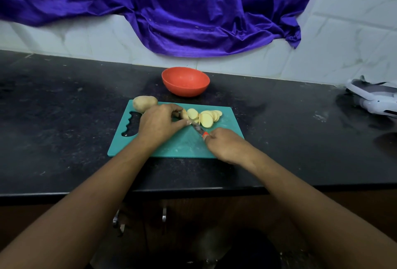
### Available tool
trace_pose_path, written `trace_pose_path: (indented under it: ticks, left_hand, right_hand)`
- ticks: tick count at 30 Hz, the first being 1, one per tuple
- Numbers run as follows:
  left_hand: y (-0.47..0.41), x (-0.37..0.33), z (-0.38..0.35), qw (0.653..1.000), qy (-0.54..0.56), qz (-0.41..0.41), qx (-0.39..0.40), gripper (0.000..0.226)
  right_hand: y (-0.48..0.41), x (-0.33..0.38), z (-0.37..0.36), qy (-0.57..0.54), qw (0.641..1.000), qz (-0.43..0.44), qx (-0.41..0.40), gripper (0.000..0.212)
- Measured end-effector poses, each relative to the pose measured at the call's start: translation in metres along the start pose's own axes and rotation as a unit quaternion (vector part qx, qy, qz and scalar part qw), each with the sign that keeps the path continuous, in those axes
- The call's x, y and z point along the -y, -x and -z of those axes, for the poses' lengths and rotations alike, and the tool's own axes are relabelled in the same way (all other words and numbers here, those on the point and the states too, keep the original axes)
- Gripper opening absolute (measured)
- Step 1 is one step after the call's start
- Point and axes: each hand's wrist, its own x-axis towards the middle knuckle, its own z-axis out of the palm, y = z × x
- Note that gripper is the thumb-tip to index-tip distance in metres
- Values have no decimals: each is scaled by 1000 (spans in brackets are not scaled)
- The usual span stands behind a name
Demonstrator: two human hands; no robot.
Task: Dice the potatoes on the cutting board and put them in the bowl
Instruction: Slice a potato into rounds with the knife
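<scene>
Pinching a potato stub [184,114] with the left hand [160,123], gripping the knife [198,128] with the right hand [223,145], blade against the stub. Could slip and cut that left hand: little stub left to hold. Slices [207,118] fanned on the board [182,147], 1 whole potato [145,103] at its far-left corner, bowl [185,90] beyond.

A purple cloth [193,11] hangs in folds over the white tiled wall [343,32] behind a black counter [53,118]. A white gadget [373,99] lies at the counter's far right. Small metal fittings [164,214] show below its front edge.
</scene>
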Motion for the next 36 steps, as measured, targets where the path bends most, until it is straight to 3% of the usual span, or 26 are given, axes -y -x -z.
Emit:
trace_pose_path:
  ticks: [12,21,27,36]
  left_hand:
    - [-4,-3,-1,1000,-5,-22,12,42]
    - [3,-1,3,1000,11,-12,4,32]
    - [1,1,1,999,29,6,15,31]
    - [1,-1,2,999,32,11,16,24]
  right_hand:
    - [3,2,-1,96,995,-3,-17,38]
    - [4,4,2,-1,1000,-14,-21,40]
    - [18,22,15,85,992,5,-89,39]
    - [12,41,6,141,987,5,-78,27]
